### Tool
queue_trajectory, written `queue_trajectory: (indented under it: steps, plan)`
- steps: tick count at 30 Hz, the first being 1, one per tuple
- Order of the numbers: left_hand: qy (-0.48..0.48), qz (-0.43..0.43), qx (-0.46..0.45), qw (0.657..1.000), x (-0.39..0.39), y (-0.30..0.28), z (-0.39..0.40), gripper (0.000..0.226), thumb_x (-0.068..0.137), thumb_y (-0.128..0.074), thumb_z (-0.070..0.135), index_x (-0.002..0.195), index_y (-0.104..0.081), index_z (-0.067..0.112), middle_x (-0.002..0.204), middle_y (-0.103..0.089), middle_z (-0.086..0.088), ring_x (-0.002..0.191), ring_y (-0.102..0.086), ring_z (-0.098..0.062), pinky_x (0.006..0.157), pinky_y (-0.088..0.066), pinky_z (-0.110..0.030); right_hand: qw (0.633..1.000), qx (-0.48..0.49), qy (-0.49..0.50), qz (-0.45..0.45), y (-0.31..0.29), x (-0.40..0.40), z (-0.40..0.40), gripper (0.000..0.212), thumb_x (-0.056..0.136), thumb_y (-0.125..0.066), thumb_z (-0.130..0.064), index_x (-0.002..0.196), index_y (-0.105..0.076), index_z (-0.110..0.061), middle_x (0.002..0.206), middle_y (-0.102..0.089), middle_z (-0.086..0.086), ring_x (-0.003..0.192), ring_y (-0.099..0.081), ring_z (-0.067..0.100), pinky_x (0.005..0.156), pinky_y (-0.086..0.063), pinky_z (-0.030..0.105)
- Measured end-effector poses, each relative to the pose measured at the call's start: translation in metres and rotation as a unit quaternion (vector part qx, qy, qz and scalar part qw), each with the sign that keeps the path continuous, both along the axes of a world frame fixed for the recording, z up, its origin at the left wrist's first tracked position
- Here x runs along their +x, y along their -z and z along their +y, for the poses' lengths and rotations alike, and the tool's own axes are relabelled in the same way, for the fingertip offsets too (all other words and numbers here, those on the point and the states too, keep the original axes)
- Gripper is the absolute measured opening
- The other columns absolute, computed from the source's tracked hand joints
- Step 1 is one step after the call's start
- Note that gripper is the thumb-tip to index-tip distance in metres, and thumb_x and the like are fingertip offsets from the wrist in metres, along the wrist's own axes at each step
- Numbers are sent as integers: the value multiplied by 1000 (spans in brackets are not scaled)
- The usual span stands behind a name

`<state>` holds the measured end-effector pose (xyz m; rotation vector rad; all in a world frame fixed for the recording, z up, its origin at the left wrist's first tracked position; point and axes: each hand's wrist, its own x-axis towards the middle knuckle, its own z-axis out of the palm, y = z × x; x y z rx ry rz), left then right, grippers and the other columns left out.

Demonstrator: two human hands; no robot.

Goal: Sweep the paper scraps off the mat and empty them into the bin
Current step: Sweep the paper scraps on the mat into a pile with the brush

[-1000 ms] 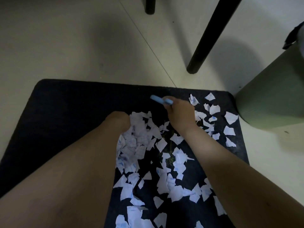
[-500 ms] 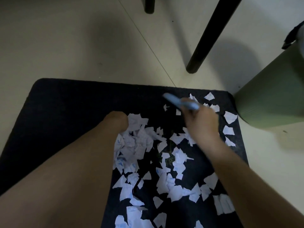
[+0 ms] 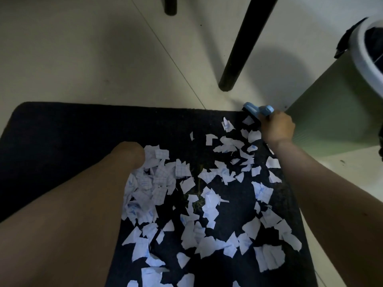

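A dark mat (image 3: 62, 129) lies on the pale floor. Several white paper scraps (image 3: 209, 204) are strewn over its right half, piled thickest near the middle (image 3: 149, 183). At the mat's far right corner my right hand (image 3: 276, 129) grips the handle of a small light-blue brush (image 3: 258, 110), whose head sits at the mat's edge. The green bin (image 3: 331, 112) with a white rim (image 3: 364, 59) stands just right of that hand. A bare limb (image 3: 72, 214) reaches in from the lower left and ends rounded beside the pile. My left hand is not visible.
Two black furniture legs (image 3: 240, 59) (image 3: 170, 6) stand on the floor beyond the mat. The tiled floor (image 3: 83, 48) spreads to the far left. A dark object (image 3: 344, 44) hangs by the bin's rim.
My right hand with the brush has swung from the mat's middle out to the far right corner beside the bin. Scraps near the right side have shifted.
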<state>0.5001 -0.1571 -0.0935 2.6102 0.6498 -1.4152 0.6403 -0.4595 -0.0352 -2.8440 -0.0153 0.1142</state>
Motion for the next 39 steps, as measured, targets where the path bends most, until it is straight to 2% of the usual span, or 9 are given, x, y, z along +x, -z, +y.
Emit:
queue_trajectory:
  steps: [3,9,13,19,24,27,29,31,39]
  plan:
    - [-5,12,14,1000,4,-3,-7,38,103,-37,20,138,-42,7,77,-38,1,59,-30,-6,100,-41,-24,1000,6,-6,24,8,-10,4,33,98,-45,-30,110,-62,-5,103,-65,24,95,-59,40,72,-38,36]
    - [-19,19,17,999,5,-9,-13,36,102,-41,17,134,-47,3,77,-44,-4,63,-37,-10,102,-40,-26,999,39,-34,-8,-2,-31,7,29,98,-45,-32,102,-64,-10,82,-62,15,83,-59,36,72,-41,38]
    - [-30,5,23,999,1,-12,-15,35,102,-39,16,133,-48,2,134,-52,-14,98,-47,-15,102,-41,-27,998,16,4,-54,-10,-19,5,32,100,-41,-30,115,-62,-12,94,-65,25,89,-59,43,74,-42,40]
    - [-102,2,18,995,2,-19,-21,40,100,-47,18,135,-46,-1,139,-48,-15,128,-47,-23,104,-40,-30,999,19,-33,16,9,-46,30,32,99,-43,-32,118,-60,-12,101,-68,17,92,-62,35,73,-41,34]
    - [-116,-70,10,991,-3,-24,-33,20,94,-53,11,108,-64,4,125,-58,-14,110,-58,-25,91,-49,-33,992,65,-109,-6,2,-88,58,32,99,-43,-31,125,-59,-19,99,-70,12,93,-62,33,75,-37,32]
    - [17,-228,70,971,0,-33,-56,12,86,-52,7,76,-60,9,112,-63,-10,93,-58,-23,76,-47,-32,992,93,-77,-41,-8,-74,61,31,99,-45,-32,123,-60,-20,98,-69,13,93,-61,35,72,-34,32]
    - [109,-254,55,959,5,-30,-71,26,88,-52,17,111,-62,13,129,-56,-6,128,-43,-25,105,-33,-43,994,74,-70,-50,-7,-61,60,29,99,-44,-30,120,-61,-19,98,-68,13,94,-61,34,70,-30,31]
    - [132,-184,22,974,9,-25,-82,53,91,-51,27,142,-39,21,149,-38,-1,147,-12,-22,118,-7,-50,995,42,-84,-45,-1,-55,62,29,100,-42,-27,122,-59,-20,100,-68,12,94,-61,34,69,-31,31]
    - [74,-87,-14,993,21,-30,-82,66,95,-48,30,151,-18,13,159,-16,-3,149,0,-16,121,-3,-47,976,14,-206,72,2,-105,74,31,99,-43,-25,128,-54,-22,105,-69,8,98,-63,30,76,-41,33]
